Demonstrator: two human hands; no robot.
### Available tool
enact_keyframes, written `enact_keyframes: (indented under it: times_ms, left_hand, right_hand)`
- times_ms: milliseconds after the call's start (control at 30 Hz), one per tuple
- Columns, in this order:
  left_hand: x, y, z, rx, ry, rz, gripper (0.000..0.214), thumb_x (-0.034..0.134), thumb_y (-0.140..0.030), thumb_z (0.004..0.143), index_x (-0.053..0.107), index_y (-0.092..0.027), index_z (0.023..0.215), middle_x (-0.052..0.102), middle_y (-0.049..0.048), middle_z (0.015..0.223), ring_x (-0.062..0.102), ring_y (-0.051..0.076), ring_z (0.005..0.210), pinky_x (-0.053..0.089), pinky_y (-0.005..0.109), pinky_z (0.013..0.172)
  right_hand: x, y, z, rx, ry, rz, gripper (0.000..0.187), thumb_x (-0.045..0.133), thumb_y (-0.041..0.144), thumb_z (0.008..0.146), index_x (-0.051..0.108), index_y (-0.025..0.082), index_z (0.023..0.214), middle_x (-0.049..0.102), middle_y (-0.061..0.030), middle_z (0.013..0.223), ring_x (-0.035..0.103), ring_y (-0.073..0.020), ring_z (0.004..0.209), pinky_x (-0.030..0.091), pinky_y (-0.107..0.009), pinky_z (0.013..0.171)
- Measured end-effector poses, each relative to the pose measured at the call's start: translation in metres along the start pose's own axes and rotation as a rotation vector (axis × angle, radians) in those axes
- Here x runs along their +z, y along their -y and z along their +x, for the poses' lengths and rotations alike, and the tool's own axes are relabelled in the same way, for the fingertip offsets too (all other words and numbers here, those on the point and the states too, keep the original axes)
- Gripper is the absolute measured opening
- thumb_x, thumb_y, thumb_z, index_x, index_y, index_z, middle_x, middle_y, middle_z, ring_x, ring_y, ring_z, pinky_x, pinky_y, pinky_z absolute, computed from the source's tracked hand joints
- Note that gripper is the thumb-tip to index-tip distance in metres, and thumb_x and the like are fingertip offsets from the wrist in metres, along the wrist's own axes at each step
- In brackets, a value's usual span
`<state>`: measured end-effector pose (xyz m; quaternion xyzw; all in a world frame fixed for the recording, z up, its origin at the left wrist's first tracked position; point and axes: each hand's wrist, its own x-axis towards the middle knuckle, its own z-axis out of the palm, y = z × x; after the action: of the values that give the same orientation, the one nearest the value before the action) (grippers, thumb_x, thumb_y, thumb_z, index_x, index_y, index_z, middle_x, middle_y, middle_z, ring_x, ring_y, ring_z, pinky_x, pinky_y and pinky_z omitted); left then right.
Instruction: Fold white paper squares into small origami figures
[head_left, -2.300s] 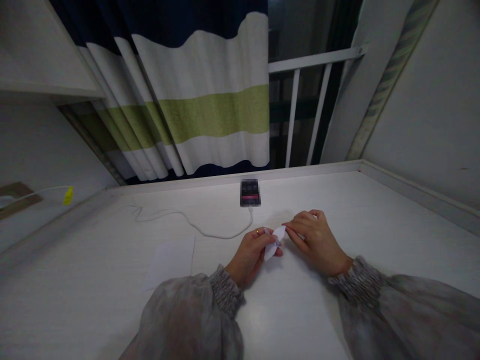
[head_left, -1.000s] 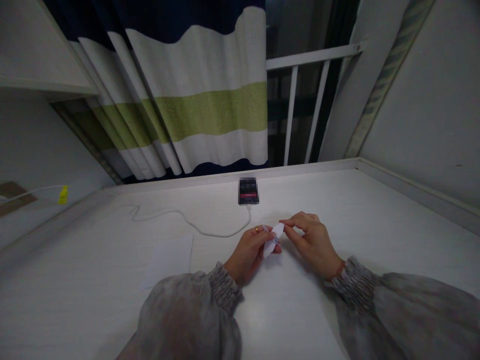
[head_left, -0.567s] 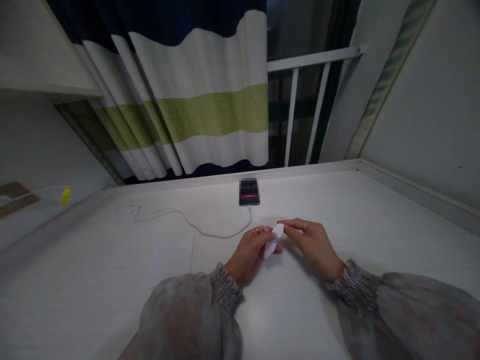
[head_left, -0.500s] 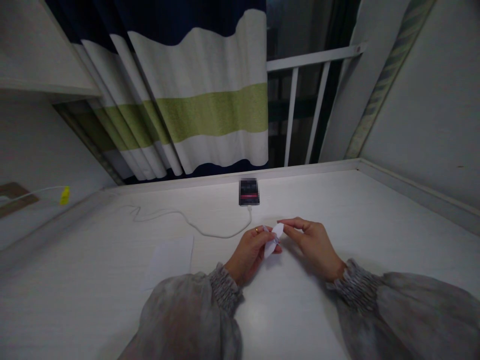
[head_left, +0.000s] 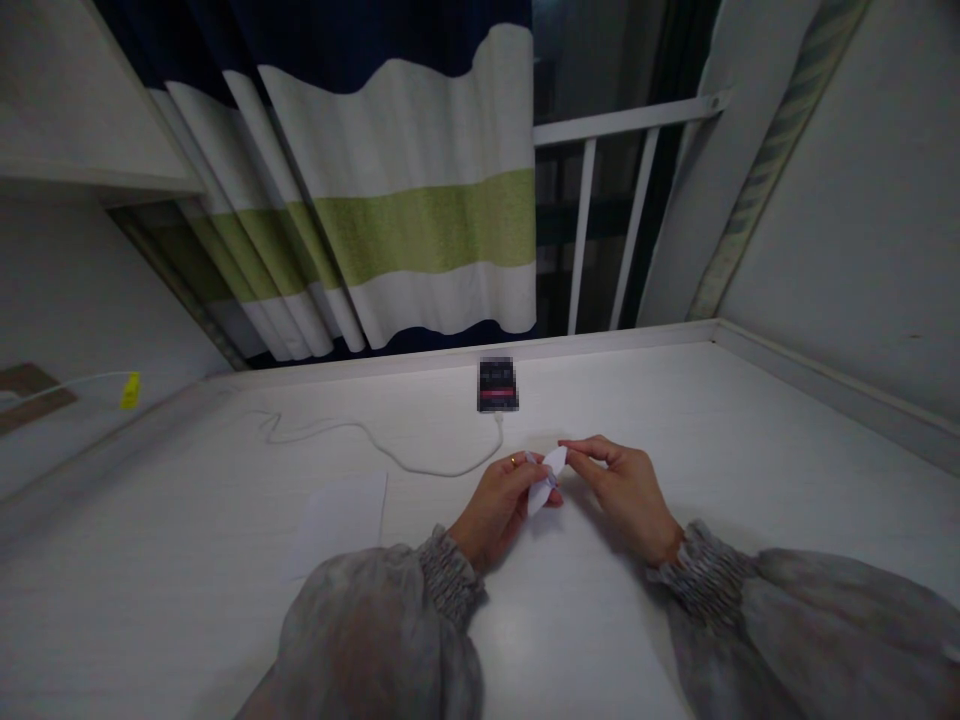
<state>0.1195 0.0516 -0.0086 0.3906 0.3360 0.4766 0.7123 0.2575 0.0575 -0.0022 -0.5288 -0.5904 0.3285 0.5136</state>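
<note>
A small piece of folded white paper [head_left: 546, 484] is held just above the white tabletop, its pointed ends angled up right and down left. My left hand [head_left: 501, 505] grips its middle between thumb and fingers, and a ring shows on one finger. At the paper's upper right tip, the thumb and index finger of my right hand [head_left: 624, 492] are pinched together. The fold under my left thumb is partly hidden.
On the white table [head_left: 772, 450], a flat white sheet [head_left: 341, 515] lies left of my hands. Beyond them a dark-screened phone [head_left: 497, 385] is joined to a white cable [head_left: 420, 470]. A striped curtain [head_left: 420, 225] and white railing [head_left: 626, 122] stand behind the table's raised edge.
My right hand and wrist have shifted very slightly to the left. The paper and my left hand look almost the same.
</note>
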Motion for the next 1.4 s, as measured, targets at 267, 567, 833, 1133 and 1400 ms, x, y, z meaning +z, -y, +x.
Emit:
enact_keyframes:
  times_ms: [267,567,833,1133,1400]
  left_hand:
    - [-0.003,-0.001,-0.001,-0.012,-0.028,0.027,0.013,0.063,-0.021,0.062,0.057,-0.012,0.068,0.057,0.0007,0.064,0.051,0.007,0.051,0.042,0.021,0.055]
    - [-0.005,-0.003,-0.003,-0.095,0.154,0.062,0.026,0.068,-0.019,0.059,0.048,-0.015,0.075,0.058,0.0001,0.063,0.054,0.010,0.053,0.042,0.020,0.048]
    - [-0.008,-0.005,-0.003,-0.069,0.160,0.029,0.022,0.069,-0.019,0.058,0.051,-0.013,0.070,0.054,-0.0012,0.058,0.050,0.007,0.050,0.041,0.017,0.045]
    - [-0.009,-0.002,-0.003,-0.050,0.208,-0.019,0.021,0.069,-0.018,0.058,0.051,-0.012,0.068,0.054,-0.0018,0.055,0.049,0.006,0.044,0.041,0.017,0.043]
    - [-0.009,-0.002,-0.003,-0.076,0.228,-0.025,0.020,0.068,-0.016,0.058,0.051,-0.012,0.068,0.053,-0.0024,0.055,0.048,0.006,0.045,0.041,0.016,0.043]
  right_hand:
    - [-0.011,-0.006,0.012,0.035,0.183,0.220,0.034,0.060,0.028,0.065,0.064,0.018,0.097,0.069,-0.0068,0.092,0.061,-0.0197,0.087,0.044,-0.036,0.082]
    - [-0.017,0.002,0.012,0.286,0.657,0.371,0.027,0.062,0.039,0.067,0.061,0.013,0.061,0.059,-0.0006,0.058,0.052,-0.0096,0.053,0.040,-0.022,0.051]
    - [-0.029,0.006,0.012,0.428,0.795,0.508,0.023,0.063,0.030,0.069,0.054,0.015,0.055,0.052,0.0030,0.045,0.044,-0.0075,0.041,0.033,-0.022,0.045]
    - [-0.030,-0.005,0.016,0.460,0.947,0.608,0.032,0.067,0.033,0.066,0.047,0.014,0.050,0.043,0.0057,0.039,0.035,-0.0044,0.036,0.026,-0.021,0.041]
    - [-0.032,-0.007,0.019,0.412,0.969,0.506,0.036,0.062,0.045,0.069,0.057,0.011,0.064,0.059,-0.0019,0.056,0.054,-0.0105,0.051,0.041,-0.024,0.051]
